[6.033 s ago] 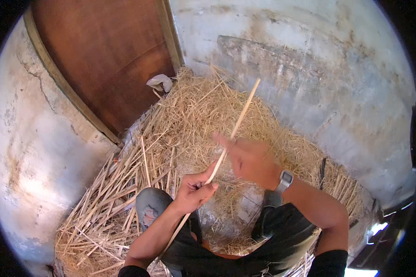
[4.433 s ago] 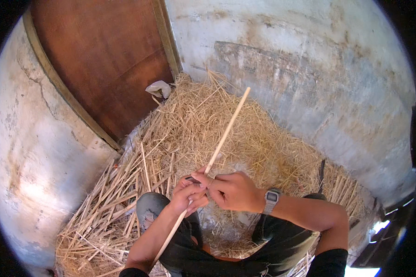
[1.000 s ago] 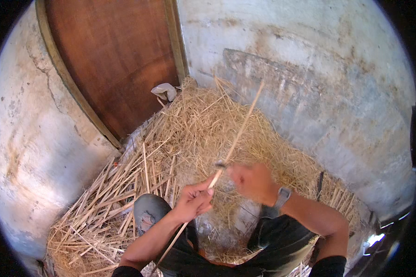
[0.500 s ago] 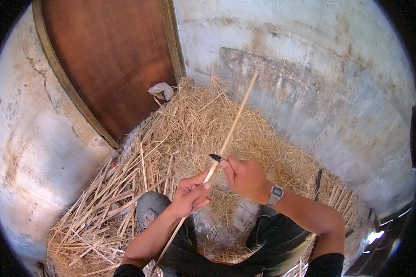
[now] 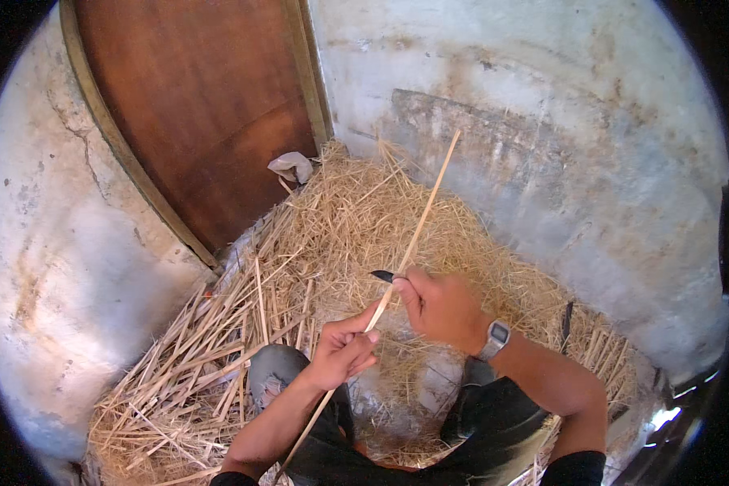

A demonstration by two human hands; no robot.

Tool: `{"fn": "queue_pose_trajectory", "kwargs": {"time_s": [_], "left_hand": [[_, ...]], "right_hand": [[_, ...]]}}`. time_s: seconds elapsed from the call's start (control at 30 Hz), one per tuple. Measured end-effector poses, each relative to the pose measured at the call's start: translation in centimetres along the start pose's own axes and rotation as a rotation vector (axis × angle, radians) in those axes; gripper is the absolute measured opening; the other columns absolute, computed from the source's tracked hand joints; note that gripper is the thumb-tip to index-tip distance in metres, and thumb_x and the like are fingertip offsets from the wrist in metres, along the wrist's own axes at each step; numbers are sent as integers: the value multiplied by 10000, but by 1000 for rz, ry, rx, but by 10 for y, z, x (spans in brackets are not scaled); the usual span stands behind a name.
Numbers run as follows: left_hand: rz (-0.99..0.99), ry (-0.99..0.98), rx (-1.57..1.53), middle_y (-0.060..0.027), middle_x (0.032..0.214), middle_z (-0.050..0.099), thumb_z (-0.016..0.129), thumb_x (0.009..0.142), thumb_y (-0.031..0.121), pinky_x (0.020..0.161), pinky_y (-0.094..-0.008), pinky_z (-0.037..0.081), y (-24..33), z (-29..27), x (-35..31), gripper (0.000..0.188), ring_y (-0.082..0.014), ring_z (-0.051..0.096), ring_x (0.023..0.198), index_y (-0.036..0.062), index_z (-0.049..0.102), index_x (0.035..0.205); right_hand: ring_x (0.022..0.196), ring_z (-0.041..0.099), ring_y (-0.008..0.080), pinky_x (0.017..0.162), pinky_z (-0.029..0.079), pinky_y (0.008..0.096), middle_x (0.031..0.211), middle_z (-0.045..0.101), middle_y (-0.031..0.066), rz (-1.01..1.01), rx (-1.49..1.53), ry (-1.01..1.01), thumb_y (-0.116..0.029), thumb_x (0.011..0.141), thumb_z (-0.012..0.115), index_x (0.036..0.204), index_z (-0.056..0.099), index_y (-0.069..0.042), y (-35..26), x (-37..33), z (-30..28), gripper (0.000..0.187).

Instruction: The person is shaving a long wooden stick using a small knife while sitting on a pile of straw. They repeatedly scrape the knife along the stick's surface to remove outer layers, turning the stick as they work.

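Observation:
A long, thin pale strip that looks like split bamboo (image 5: 426, 214) runs slantwise from my lap up toward the wall. My left hand (image 5: 343, 353) is closed round its middle, thumb on top. Just beyond, my right hand (image 5: 445, 309), with a watch on the wrist, grips a small dark-bladed knife (image 5: 382, 276). Its blade pokes out to the left past my thumb and lies across the strip. The knife's handle is hidden inside my fist.
Pale shavings (image 5: 364, 202) heap up in the corner ahead. Many loose strips (image 5: 194, 356) lie at the left, more (image 5: 603, 352) at the right. A brown door (image 5: 194, 105), a crumpled whitish bag (image 5: 292, 167) and a stained wall (image 5: 543, 146) stand behind. My knees flank the work.
Both hands, the strip and the knife appear slightly farther right, as the whole scene shifts that way with the view. Both grips stay the same.

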State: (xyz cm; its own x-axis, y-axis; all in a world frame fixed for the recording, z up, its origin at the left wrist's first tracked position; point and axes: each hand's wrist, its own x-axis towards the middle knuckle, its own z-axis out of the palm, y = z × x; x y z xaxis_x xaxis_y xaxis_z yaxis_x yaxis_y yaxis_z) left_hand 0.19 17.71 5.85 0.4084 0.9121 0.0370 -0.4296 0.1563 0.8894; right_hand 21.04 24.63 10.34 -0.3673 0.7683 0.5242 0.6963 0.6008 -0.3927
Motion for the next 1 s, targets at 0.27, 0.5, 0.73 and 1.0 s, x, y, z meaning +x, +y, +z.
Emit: {"fn": "queue_pose_trajectory", "kwargs": {"time_s": [0.27, 0.5, 0.73, 1.0], "left_hand": [[-40, -60, 62, 67, 540, 327, 513, 1018, 7, 426, -239, 233, 2, 15, -2, 524, -33, 230, 443, 97, 402, 1522], [100, 19, 91, 71, 546, 352, 510, 1015, 2, 424, -241, 237, 7, 2, -1, 505, -25, 257, 443, 64, 417, 1508], [127, 60, 364, 72, 557, 442, 569, 990, -7, 437, -234, 301, 4, 9, 1, 535, -16, 365, 467, 58, 425, 1502], [78, -124, 378, 46, 571, 489, 574, 996, 4, 447, -234, 364, 2, 13, -1, 570, -40, 443, 474, 112, 396, 1526]], "right_hand": [[524, 594, 393, 481, 460, 489, 575, 569, 152, 124, -87, 186, -301, 994, 559, 844, 598, -86, 55, 30, -35, 266], [529, 589, 393, 484, 441, 493, 584, 568, 169, -2, 130, -32, -268, 1001, 547, 821, 575, -72, -4, 1, -7, 268], [467, 446, 195, 468, 343, 369, 549, 442, 70, 168, 415, 254, -301, 1020, 568, 853, 569, -42, 46, 19, -15, 308], [554, 355, 75, 489, 320, 302, 601, 392, -37, 224, 611, 199, -286, 987, 644, 938, 608, -36, 28, 24, -30, 257]]}}
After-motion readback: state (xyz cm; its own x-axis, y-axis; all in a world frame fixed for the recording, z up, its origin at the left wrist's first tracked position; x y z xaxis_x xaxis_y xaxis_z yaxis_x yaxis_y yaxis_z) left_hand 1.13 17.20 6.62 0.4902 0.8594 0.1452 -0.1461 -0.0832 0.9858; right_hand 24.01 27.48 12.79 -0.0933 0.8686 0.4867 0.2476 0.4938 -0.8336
